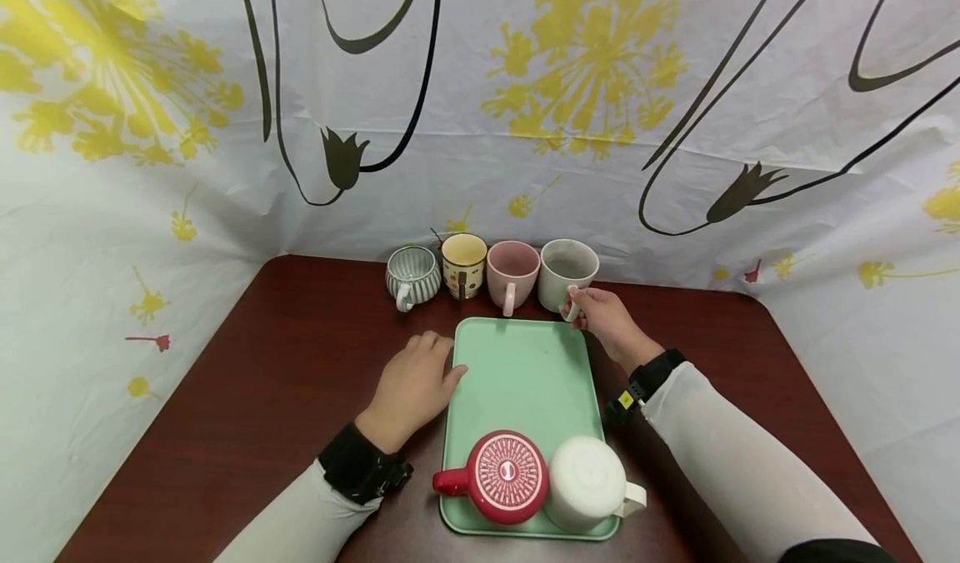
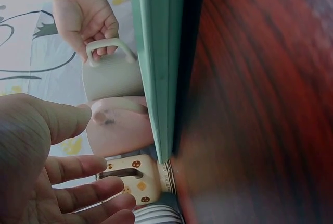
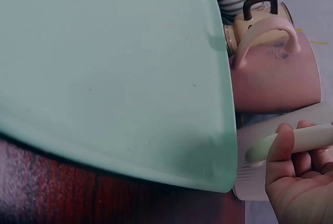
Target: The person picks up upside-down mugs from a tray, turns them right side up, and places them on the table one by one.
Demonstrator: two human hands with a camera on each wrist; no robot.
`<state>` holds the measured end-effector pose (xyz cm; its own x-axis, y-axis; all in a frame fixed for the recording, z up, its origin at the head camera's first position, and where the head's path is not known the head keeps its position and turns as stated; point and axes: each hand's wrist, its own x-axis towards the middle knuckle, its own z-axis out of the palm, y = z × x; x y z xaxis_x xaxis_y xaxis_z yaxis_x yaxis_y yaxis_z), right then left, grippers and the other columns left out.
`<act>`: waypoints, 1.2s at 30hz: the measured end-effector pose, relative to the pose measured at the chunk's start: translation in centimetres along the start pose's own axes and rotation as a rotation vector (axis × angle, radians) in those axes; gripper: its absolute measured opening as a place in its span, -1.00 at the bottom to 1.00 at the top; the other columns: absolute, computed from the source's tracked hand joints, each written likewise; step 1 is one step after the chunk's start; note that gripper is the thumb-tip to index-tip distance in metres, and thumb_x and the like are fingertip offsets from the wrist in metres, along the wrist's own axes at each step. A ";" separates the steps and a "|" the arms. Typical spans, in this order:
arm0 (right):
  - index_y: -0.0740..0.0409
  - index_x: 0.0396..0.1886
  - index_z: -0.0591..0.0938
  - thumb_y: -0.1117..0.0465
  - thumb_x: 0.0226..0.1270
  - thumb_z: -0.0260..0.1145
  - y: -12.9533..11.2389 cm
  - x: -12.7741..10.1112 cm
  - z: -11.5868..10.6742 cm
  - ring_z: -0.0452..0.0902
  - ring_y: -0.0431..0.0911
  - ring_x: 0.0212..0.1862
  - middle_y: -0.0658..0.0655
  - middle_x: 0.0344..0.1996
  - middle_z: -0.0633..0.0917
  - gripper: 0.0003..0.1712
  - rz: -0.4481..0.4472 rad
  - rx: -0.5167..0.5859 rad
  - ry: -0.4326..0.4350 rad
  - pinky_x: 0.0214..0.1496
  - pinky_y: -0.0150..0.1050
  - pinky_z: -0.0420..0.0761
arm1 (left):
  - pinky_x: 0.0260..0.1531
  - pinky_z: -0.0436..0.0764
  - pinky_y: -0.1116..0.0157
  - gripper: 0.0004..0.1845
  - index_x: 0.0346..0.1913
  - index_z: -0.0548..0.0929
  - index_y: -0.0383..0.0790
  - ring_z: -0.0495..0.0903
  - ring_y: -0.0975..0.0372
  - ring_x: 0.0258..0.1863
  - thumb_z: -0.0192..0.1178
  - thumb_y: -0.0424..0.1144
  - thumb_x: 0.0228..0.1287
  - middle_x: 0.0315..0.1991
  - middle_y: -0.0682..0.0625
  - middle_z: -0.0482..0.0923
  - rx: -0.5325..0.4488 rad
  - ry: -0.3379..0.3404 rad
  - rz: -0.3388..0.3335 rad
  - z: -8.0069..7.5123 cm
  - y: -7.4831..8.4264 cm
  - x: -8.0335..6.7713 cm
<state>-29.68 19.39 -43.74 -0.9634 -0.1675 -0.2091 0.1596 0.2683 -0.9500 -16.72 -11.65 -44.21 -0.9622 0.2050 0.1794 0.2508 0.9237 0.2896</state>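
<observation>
— Where do we stand, starting with the big pieces?

— The dark wooden table (image 1: 247,396) carries everything. Our green tray (image 1: 517,371) lies between our two hands, its far edge just short of the row of cups. Our left hand (image 1: 412,384) rests flat on the table against the tray's left rim, fingers relaxed and holding nothing.

— And what sits on the tray?

— Two mugs, both upside down, at the end of the tray nearest us, behind both hands: the red mug (image 1: 504,475) and the white mug (image 1: 587,484), touching side by side. We judge those two as already placed.

— What are we on now?

— Our right hand (image 1: 607,317) has its fingers curled round the handle of the grey-white cup (image 1: 567,273), which stands upright on the table just beyond the tray's far right corner. The right wrist view shows the fingers (image 3: 291,153) wrapped over that handle, with the cup at the tray's edge. Whether it has left the table, we cannot tell.

— So what is left?

— As we read it, this cup has yet to reach the tray, and three more wait to the left of our right hand: the pink cup (image 1: 513,271), the yellow dotted cup (image 1: 463,265) and the striped cup (image 1: 412,276). Two in, four outstanding; the far stretch of the tray is bare.
</observation>
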 end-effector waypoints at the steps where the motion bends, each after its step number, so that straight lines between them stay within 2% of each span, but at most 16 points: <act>1: 0.45 -0.08 0.53 -0.09 0.70 0.04 0.0 0.0 0.0 0.52 -0.09 -0.16 0.21 -0.13 0.64 -0.42 0.000 -0.005 0.002 0.06 -0.11 0.63 | -0.03 0.71 0.09 -0.51 0.22 0.63 -0.26 0.61 0.04 0.06 0.30 0.04 0.45 0.05 -0.15 0.61 -0.002 -0.001 -0.003 0.0 0.0 0.0; 8: 0.44 -0.08 0.53 -0.12 0.69 0.05 0.0 -0.1 -0.1 0.52 -0.08 -0.15 0.20 -0.13 0.64 -0.40 -0.003 -0.027 0.003 0.08 -0.12 0.64 | -0.04 0.71 0.08 -0.52 0.21 0.64 -0.26 0.61 0.04 0.04 0.31 0.03 0.45 0.04 -0.15 0.61 -0.009 0.006 -0.006 -0.2 0.1 -0.1; 11: 0.44 -0.05 0.54 -0.13 0.68 0.06 -0.1 -0.1 -0.1 0.54 -0.05 -0.13 0.25 -0.10 0.65 -0.39 -0.003 -0.035 0.003 0.09 -0.11 0.63 | -0.05 0.71 0.08 -0.52 0.20 0.64 -0.26 0.61 0.04 0.03 0.32 0.03 0.45 0.03 -0.15 0.61 -0.007 0.015 -0.003 -0.2 0.0 -0.1; 18: 0.35 0.26 0.56 -0.09 0.67 0.09 0.0 -1.8 -1.1 0.58 0.11 0.20 0.35 0.24 0.62 -0.41 -0.028 -0.115 0.003 0.29 0.02 0.61 | -0.05 0.71 0.09 -0.53 0.20 0.64 -0.25 0.61 0.05 0.04 0.31 0.03 0.45 0.03 -0.14 0.61 -0.001 0.020 0.003 -0.1 -0.1 -0.1; 22: 0.31 0.34 0.53 -0.09 0.67 0.10 0.1 -3.6 -2.2 0.54 0.16 0.29 0.37 0.29 0.58 -0.41 -0.068 -0.181 0.026 0.27 0.02 0.63 | -0.05 0.72 0.09 -0.52 0.20 0.64 -0.25 0.61 0.05 0.04 0.31 0.04 0.45 0.03 -0.14 0.61 0.008 0.016 0.002 0.0 -0.2 -0.1; 25: 0.28 0.36 0.50 -0.14 0.66 0.10 0.2 -5.1 -3.2 0.55 0.10 0.28 0.37 0.30 0.56 -0.38 -0.083 -0.210 0.034 0.23 -0.02 0.65 | -0.05 0.72 0.10 -0.51 0.21 0.64 -0.25 0.61 0.06 0.04 0.31 0.05 0.45 0.03 -0.14 0.61 0.014 0.011 -0.003 0.0 -0.2 -0.1; 32: 0.30 0.33 0.51 -0.13 0.66 0.10 0.4 -8.8 -5.1 0.67 -0.26 0.12 0.37 0.28 0.59 -0.39 -0.113 -0.237 0.014 0.11 -0.18 0.71 | -0.04 0.72 0.09 -0.50 0.22 0.63 -0.26 0.61 0.05 0.05 0.31 0.05 0.44 0.04 -0.15 0.61 0.007 0.003 -0.005 0.0 -0.1 -0.1; 36: 0.33 0.30 0.52 -0.08 0.67 0.11 0.4 -11.0 -5.5 0.68 -0.28 0.08 0.34 0.22 0.64 -0.42 -0.155 -0.267 -0.018 0.05 -0.19 0.73 | -0.04 0.72 0.09 -0.50 0.21 0.64 -0.26 0.61 0.05 0.05 0.31 0.04 0.45 0.04 -0.15 0.61 0.010 0.012 -0.002 0.1 -0.1 -0.1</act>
<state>-20.26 26.57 -40.52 -0.9675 -0.2421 -0.0728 -0.0536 0.4780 -0.8767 -16.64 -11.77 -44.36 -0.9612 0.1995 0.1903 0.2480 0.9272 0.2807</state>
